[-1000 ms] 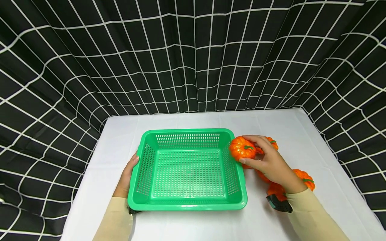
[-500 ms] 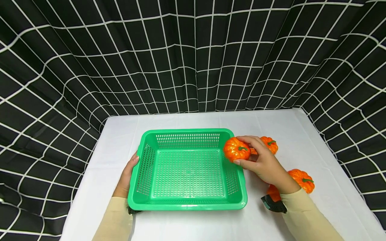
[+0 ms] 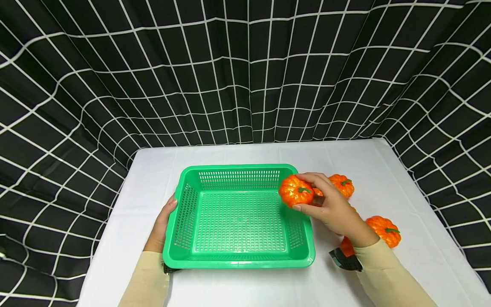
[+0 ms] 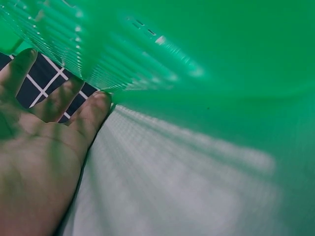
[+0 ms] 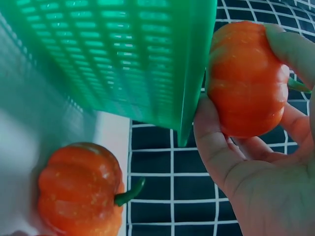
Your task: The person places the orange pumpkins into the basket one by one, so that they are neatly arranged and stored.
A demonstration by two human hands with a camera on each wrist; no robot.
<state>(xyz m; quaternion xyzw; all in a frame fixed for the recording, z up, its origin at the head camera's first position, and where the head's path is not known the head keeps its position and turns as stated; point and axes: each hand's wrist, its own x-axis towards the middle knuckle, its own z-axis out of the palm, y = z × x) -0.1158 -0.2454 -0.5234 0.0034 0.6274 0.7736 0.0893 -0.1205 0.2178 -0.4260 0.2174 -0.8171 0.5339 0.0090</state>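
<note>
In the head view, a green plastic basket (image 3: pixel 238 264) with perforated walls stands on the white table. My left hand (image 3: pixel 161 226) rests against its left side; the left wrist view shows those fingers (image 4: pixel 91 115) touching the outer wall. My right hand (image 3: pixel 331 209) holds a small orange pumpkin (image 3: pixel 295 191) with a green stem over the basket's right rim. In the right wrist view, thumb and fingers grip this pumpkin (image 5: pixel 248 81) from its sides, just beyond the basket's edge.
More orange pumpkins lie right of the basket, one (image 3: pixel 342 185) behind the right hand and another (image 3: pixel 383 230) beside the right forearm. Others are partly hidden under that arm. A black curtain (image 3: pixel 245 76) with white grid lines surrounds the table (image 3: pixel 226 290).
My right hand has moved left with the pumpkin, from beside the basket's right rim to over its inner edge. The left hand and the basket have stayed in place.
</note>
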